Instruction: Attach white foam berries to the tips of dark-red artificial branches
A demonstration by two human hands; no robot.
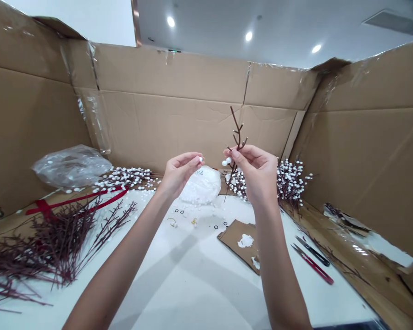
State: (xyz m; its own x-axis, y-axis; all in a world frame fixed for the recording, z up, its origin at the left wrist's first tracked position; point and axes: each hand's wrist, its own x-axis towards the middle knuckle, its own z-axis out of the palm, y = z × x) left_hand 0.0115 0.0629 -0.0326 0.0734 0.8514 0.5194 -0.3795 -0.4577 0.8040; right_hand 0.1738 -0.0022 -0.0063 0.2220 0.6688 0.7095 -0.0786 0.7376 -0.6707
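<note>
Between thumb and fingertips, my left hand (182, 173) pinches a small white bead (201, 159). My right hand (258, 172) grips a dark brown artificial twig (239, 133), held upright with its bare forked tips above the fingers. A couple of white berries (227, 161) sit on the twig's lower left side, by my right fingertips. The two hands are apart, raised above the white table. Behind them lies a white plastic bag (203, 185) with loose white beads about its base.
Bare twigs (65, 233) are heaped at left beside a red ribbon (113, 197) and a clear bag (72, 165). Berried branches (291, 183) lie behind. A cardboard piece (236, 238) with white paste, and tweezers (313, 265), lie at right. Cardboard walls (179, 119) surround the table.
</note>
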